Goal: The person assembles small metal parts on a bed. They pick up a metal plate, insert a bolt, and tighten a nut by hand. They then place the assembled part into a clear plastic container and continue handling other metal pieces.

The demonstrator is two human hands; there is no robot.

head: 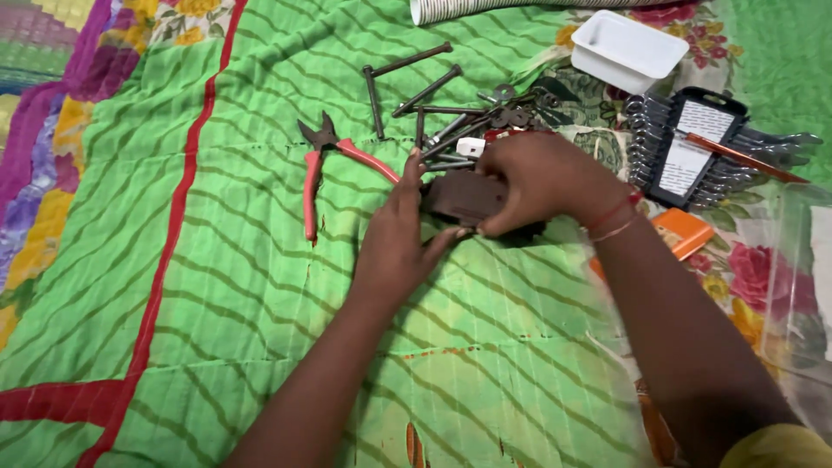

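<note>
Red-handled pliers (pixel 322 169) lie left on green quilt (pixel 217 286), apart from hands. Left hand (pixel 394 238) fingers pressed together against left end of brown block (pixel 466 197), mid-quilt. Block looks rigid, light, probably plastic; best held by long edges. Right hand (pixel 542 178) fingers curled, pinching right end. Long bolts (pixel 416 91) just behind, wrench set (pixel 685 147) right; nothing blocks.

To my right lies a black wrench holder (pixel 685 147) with two white rectangular labels (pixel 693 143) on it. Just beside my right wrist is a small flat orange packet (pixel 685 230). At the far right edge stands a clear plastic box (pixel 793 286).
</note>
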